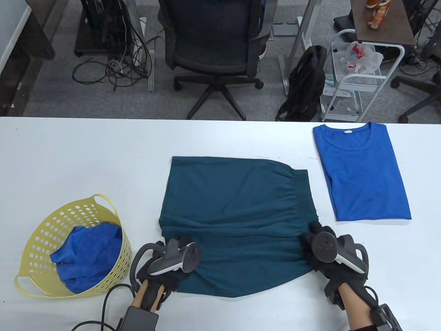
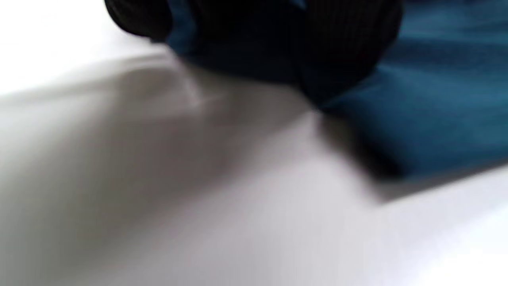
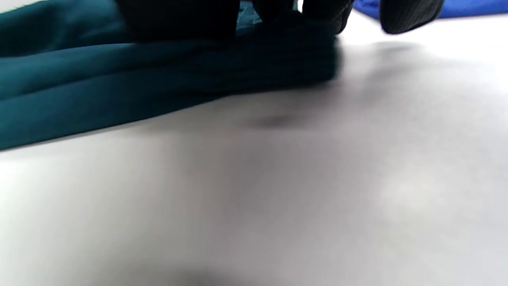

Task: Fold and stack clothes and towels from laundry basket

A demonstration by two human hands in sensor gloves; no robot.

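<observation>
On the white table (image 1: pixel 86 155), mid, lies a dark teal cloth garment w/ a stretchy gathered band (image 1: pixel 234 207). Its near part is bunched up. L hand in a black glove (image 1: pixel 165 265) grips the near left edge of the teal cloth, fingers (image 2: pixel 341 51) wrapped round it. R hand in a black glove (image 1: pixel 332 258) grips the near right edge, by the band. Far right, well apart, sits a folded bright blue t-shirt (image 1: pixel 361 176). Left side has a yellow plastic basket w/ holes (image 1: pixel 44 234), a blue fuzzy towel (image 1: pixel 89 251) inside it.
</observation>
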